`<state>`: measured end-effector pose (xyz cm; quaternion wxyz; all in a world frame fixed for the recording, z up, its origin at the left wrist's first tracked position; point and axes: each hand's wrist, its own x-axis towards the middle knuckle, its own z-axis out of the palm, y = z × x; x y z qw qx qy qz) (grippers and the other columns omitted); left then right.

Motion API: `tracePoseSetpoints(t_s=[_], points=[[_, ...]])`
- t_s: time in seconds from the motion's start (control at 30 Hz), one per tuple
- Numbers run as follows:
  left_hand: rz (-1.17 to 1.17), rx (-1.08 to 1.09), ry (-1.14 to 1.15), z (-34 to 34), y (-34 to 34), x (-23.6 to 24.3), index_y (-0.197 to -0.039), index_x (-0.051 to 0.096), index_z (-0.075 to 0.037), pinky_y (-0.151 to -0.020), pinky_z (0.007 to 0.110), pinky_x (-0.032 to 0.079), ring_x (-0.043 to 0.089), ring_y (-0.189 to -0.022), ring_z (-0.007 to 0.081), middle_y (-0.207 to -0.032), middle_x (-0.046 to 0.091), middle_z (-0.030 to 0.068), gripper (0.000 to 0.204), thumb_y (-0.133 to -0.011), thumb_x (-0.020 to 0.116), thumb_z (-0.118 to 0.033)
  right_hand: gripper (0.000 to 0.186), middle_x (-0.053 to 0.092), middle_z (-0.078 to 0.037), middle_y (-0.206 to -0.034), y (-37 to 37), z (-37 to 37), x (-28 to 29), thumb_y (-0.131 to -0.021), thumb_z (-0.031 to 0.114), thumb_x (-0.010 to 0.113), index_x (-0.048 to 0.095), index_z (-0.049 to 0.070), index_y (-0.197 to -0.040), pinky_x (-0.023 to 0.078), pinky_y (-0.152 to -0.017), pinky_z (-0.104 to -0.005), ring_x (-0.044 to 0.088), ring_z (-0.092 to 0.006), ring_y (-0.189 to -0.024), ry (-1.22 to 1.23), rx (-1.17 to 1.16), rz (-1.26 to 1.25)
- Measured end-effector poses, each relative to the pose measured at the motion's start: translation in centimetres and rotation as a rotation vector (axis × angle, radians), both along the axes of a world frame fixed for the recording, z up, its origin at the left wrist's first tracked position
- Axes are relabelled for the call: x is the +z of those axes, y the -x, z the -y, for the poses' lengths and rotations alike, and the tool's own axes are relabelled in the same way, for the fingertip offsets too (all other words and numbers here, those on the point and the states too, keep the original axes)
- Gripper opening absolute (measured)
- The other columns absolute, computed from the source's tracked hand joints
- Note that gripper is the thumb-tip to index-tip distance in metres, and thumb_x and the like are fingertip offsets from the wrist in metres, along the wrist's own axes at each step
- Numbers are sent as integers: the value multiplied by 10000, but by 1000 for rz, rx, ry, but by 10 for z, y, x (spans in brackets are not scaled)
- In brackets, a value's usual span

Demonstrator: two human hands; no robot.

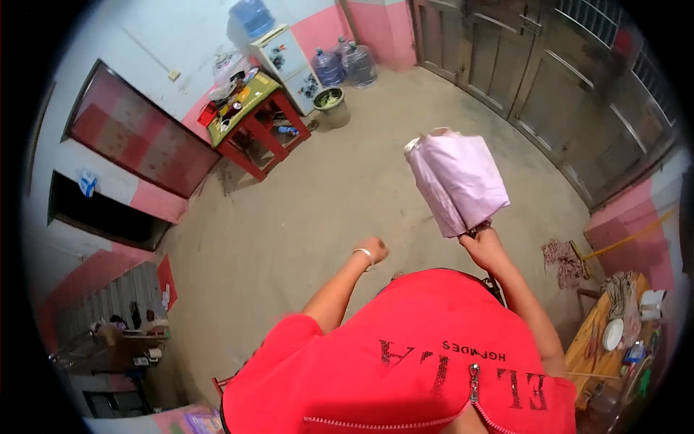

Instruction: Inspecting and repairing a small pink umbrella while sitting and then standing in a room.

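Note:
My right hand [486, 249] is closed round the dark lower end of what looks like a lilac umbrella [463, 177]. Its fabric is loosely gathered, widening away from my fingers toward a pale, uneven edge, and it is held up in front of me to the right. My left hand [374, 249] hangs over the floor in front of my red top, with a white band round the wrist. Its fingers are curled in, and nothing shows in them. The two hands are well apart.
A red table [249, 134] loaded with small things stands at the far left, beside a white cabinet [290, 64], a bin [332, 108] and several large water bottles [345, 65]. Metal doors [517, 65] line the far right. A mop [565, 262] and a cluttered wooden table [596, 325] are at right.

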<state>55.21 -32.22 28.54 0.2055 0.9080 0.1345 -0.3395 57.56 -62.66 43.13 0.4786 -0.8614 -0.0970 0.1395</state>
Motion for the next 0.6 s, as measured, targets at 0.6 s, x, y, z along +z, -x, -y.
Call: tracePoseSetpoints(t_s=[0.6], points=[[858,-968,-47,56,-39,217,-868,638,-139,-1088,460,246,538,-961,225,-916,596,69,256,-622,626,-66,380,614,-252,-743,3,-15,-25,-746,324,605,625,-50,-810,478,-668,-469,605,-400,-719,332,127,-71]])
